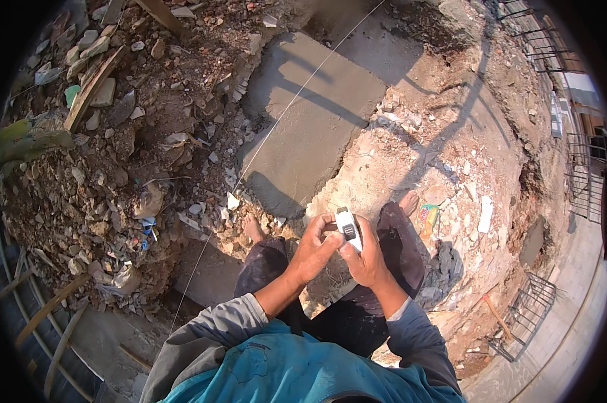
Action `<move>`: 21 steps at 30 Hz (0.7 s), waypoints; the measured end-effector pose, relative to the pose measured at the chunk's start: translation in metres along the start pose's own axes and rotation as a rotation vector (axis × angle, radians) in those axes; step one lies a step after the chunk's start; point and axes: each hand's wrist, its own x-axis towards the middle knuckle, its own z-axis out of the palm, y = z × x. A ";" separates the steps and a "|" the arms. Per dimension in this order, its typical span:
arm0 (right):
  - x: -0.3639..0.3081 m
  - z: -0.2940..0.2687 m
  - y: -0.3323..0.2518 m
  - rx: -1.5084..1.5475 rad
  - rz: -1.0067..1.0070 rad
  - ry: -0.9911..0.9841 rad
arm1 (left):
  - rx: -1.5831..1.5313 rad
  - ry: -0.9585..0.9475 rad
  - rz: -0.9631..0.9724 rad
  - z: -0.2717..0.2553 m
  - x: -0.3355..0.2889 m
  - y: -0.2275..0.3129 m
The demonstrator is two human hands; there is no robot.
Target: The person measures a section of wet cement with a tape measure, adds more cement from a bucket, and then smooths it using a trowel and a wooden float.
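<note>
In front of my body, between both hands, is a small white case with a dark grey part on its face, which looks like a tape measure (347, 225). My left hand (310, 253) grips its left side, the fingers curled round the top and the thumb over the near face. Closed on its right side is my right hand (369, 260), with the thumb pressed near the lower end. No drawn-out blade can be made out. Beyond the hands lies a slab of smooth grey wet-looking concrete (297, 158). A thin taut string (276, 127) runs diagonally above it.
Rubble and broken stone (108, 188) heap up on the left, with a wooden plank (95, 87) among them. My bare feet (408, 201) stand on uneven dirt. Steel rebar cages (527, 312) line the right edge, near a wooden-handled tool (497, 316). A yellow-green wrapper (428, 219) lies nearby.
</note>
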 end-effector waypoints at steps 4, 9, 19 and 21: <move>-0.016 0.096 -0.031 -0.078 -0.213 0.197 | 0.130 0.102 0.242 -0.027 -0.044 0.015; 0.033 0.045 -0.145 -0.330 -0.384 -0.087 | 0.612 -0.079 0.286 -0.087 -0.040 0.170; -0.164 -0.511 -0.238 -0.422 -0.334 1.746 | 1.006 1.236 1.638 -0.197 -0.481 0.439; -0.157 -0.520 -0.157 -0.022 -0.353 1.844 | 0.619 1.525 1.594 -0.250 -0.520 0.370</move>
